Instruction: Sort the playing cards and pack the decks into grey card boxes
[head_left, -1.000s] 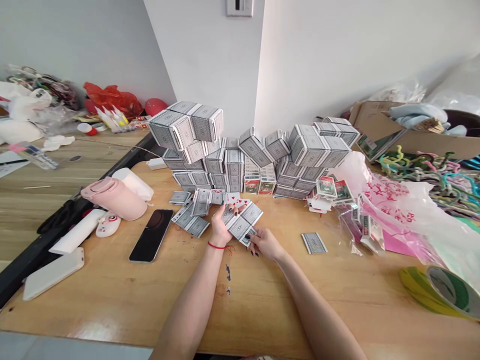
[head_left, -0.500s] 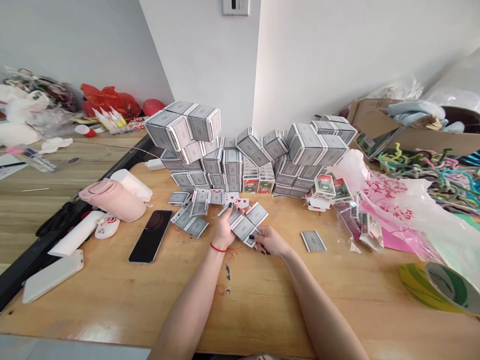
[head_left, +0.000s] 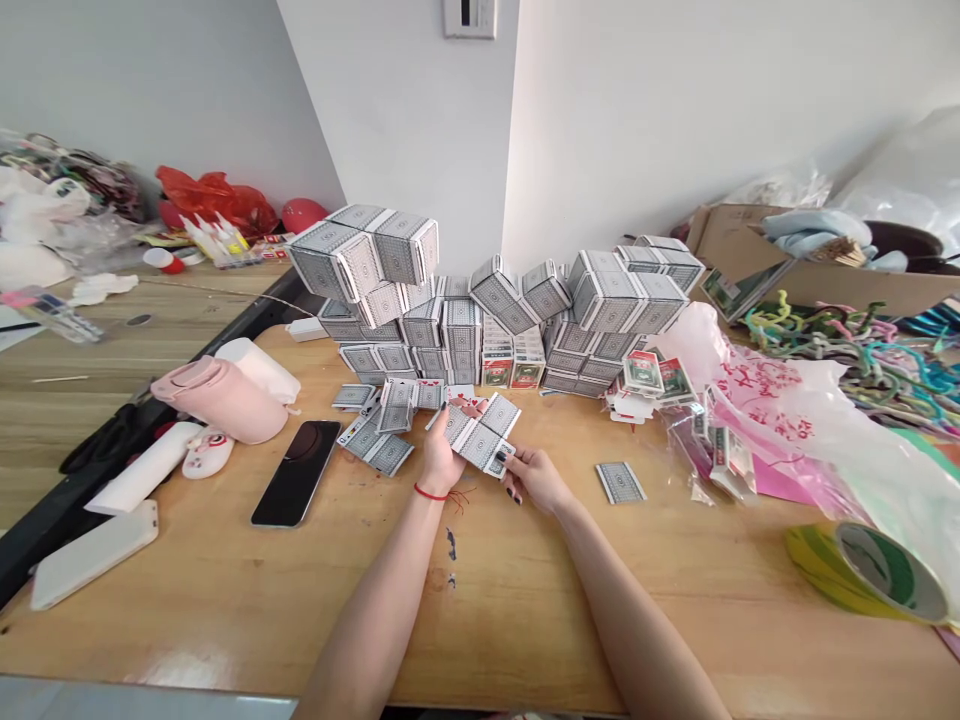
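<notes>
My left hand (head_left: 437,462) is closed on a fan of grey-backed playing cards (head_left: 480,432) held just above the wooden table (head_left: 525,600). My right hand (head_left: 531,474) pinches the lower right corner of that fan with its fingertips. More loose cards (head_left: 379,415) lie scattered on the table left of the fan, some face up with red hearts. A single card (head_left: 619,482) lies face down to the right of my right hand. Behind them rises a big pile of grey card boxes (head_left: 487,290).
A black phone (head_left: 295,472), a pink bottle (head_left: 221,398) and white cases (head_left: 94,552) lie at the left. Pink and clear plastic bags (head_left: 780,420) with card packs, a tape roll (head_left: 885,575), coloured hangers (head_left: 855,345) and a cardboard box (head_left: 757,262) fill the right side.
The fan of cards has closed up a little and shifted slightly left and up. My right hand has moved in closer to its lower corner.
</notes>
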